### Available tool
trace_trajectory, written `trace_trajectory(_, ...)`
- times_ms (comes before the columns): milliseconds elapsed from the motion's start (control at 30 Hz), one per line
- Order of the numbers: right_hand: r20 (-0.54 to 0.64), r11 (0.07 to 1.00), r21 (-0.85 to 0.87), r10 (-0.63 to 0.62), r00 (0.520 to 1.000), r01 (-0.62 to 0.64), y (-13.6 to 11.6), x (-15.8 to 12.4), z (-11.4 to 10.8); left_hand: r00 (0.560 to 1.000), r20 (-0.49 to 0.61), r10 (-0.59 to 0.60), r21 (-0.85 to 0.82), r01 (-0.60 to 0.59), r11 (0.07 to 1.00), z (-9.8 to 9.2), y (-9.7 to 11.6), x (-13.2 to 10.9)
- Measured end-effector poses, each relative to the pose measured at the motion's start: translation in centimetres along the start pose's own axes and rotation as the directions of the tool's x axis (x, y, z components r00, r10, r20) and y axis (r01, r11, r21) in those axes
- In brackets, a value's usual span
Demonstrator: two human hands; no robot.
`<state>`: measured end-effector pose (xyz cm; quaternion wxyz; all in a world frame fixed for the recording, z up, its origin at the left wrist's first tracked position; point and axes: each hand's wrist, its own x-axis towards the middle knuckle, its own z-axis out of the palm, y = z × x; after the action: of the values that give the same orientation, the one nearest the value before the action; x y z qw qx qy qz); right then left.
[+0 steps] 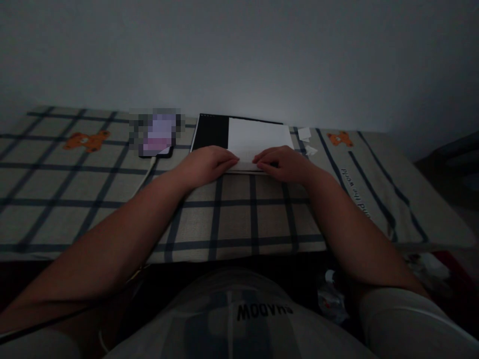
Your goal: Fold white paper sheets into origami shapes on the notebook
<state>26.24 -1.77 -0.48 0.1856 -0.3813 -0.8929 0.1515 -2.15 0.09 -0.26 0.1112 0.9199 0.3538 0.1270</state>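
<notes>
A white sheet of paper (260, 137) lies over the right part of a flat black pad or notebook (212, 131) at the back of the table. My left hand (207, 164) is at the sheet's near left corner, thumb and fingers closed together on its edge. On the near right side, my right hand (286, 163) pinches the same edge, with its fingers curled and partly hidden. Between the two hands a short stretch of the near edge shows, with faint lines on it.
A checked cloth (235, 214) covers the table, which meets a plain wall (239, 60). To the left lies a phone (160, 132) with a white cable (144, 177). Small paper scraps (304, 134) are at the right. Below the table edge stands a clear bottle (331, 294).
</notes>
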Motion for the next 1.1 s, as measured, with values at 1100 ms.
trace_trajectory(1100,-0.037,0.994,-0.063,0.083,0.996,-0.085,-0.1,1.5,1.2,0.997,0.016,0.079,0.309,-0.08,0.948,3.4,7.1,-1.2)
